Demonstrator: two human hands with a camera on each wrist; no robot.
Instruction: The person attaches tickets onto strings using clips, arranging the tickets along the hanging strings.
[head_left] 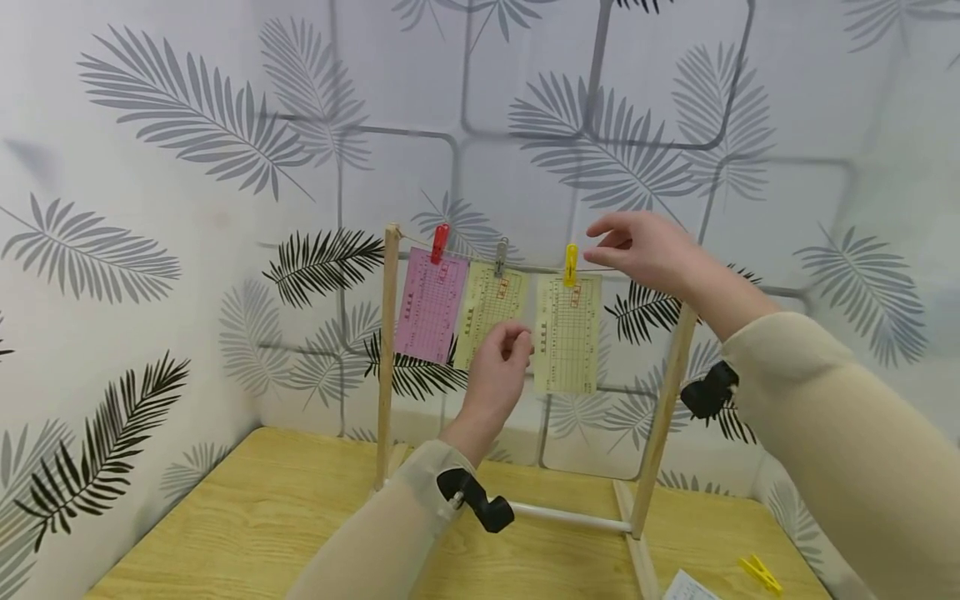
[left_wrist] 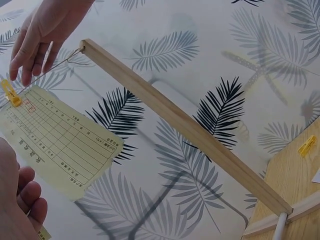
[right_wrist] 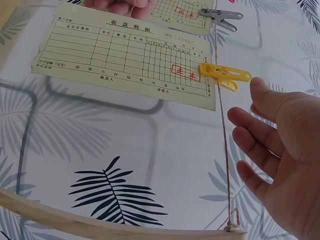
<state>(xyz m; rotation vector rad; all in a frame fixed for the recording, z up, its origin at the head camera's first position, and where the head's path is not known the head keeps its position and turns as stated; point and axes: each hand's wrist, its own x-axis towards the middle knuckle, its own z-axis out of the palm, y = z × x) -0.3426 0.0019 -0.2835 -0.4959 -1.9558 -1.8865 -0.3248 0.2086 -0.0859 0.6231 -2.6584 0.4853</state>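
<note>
Fingers of my right hand hang relaxed beside the yellow peg; my left hand pinches the middle slip, steadying it.

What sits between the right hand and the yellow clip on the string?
Nothing visible. The right hand is open beside the yellow clip, fingertips just short of it; only the bare string runs through the gap.

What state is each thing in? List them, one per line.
Pink slip: hanging, red clip.
Middle slip: hanging, grey clip, left hand pinching its lower edge.
Right slip: hanging, yellow clip.
Right hand: open, beside the yellow clip.
Spare yellow clip: lying on the table.
</note>
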